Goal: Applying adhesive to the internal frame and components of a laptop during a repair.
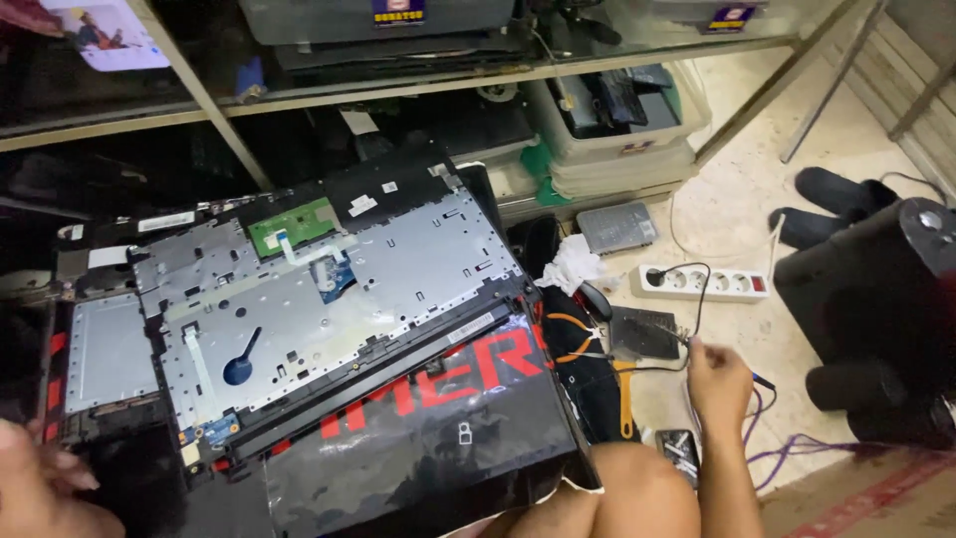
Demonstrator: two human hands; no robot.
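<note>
An opened laptop chassis (299,289) with a grey metal inner plate, a green board and a blue circuit piece lies tilted on a black sheet with red lettering (438,428). My left hand (40,488) rests at the chassis's lower left corner, touching its edge. My right hand (719,384) reaches down to the floor on the right. Its fingers are pinched around a thin black wire (647,367) next to a small dark board (642,334). My knee (637,493) shows at the bottom.
A white power strip (702,282) lies on the tiled floor, with orange-handled pliers (573,339), a white cloth (578,264) and purple cables nearby. Shelves with plastic bins (612,130) stand behind. A black bag (876,309) sits at the right, and a phone (679,450) near my knee.
</note>
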